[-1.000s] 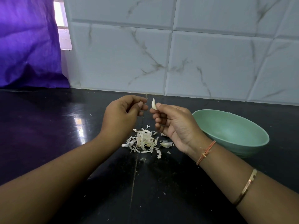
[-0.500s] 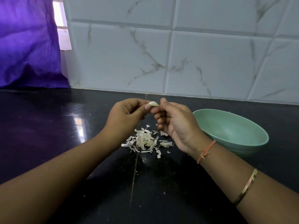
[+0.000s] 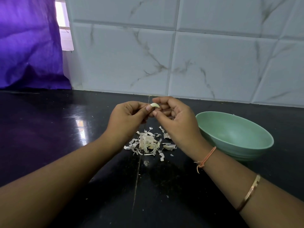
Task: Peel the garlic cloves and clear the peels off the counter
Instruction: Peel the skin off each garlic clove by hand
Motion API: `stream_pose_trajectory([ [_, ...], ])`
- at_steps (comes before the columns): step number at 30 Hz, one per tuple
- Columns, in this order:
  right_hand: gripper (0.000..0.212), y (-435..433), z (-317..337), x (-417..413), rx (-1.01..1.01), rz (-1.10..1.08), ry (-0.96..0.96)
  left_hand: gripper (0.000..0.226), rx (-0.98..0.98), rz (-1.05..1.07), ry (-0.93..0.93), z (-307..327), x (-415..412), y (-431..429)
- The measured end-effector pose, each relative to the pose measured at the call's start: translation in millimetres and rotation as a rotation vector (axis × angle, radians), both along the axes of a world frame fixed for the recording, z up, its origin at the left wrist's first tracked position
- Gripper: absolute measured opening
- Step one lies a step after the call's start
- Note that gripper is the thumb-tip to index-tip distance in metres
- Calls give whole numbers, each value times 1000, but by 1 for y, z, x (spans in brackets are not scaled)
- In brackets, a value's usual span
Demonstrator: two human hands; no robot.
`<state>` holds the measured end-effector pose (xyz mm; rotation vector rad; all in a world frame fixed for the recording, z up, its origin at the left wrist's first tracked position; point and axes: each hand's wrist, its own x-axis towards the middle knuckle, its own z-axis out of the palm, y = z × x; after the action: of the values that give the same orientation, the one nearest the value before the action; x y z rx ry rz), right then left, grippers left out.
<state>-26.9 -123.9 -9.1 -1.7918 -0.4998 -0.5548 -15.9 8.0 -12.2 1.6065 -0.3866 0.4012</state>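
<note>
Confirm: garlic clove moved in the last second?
Yes. The garlic clove tipped from upright to sideways, staying just right of the counter seam; the left hand pinches it.
</note>
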Motion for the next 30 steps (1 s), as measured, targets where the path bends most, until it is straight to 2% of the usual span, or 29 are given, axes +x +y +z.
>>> stream_pose_trajectory([
  [7,22,-1,-1,1,19,22,-15,18,20,36,29,-1,2,0],
  [11,11,-2,-1,1,-17,-60,-33,21,93,47,5,-2,1,1],
  [17,15,-3,0,2,-80,-79,-31,22,216,44,-64,-2,-2,-4],
  [23,25,-3,4,2,144,67,158,21,196,15,-71,-3,-1,-3],
  [30,28,-1,6,0,282,187,238,24,186,-50,-87,-3,-2,-1],
])
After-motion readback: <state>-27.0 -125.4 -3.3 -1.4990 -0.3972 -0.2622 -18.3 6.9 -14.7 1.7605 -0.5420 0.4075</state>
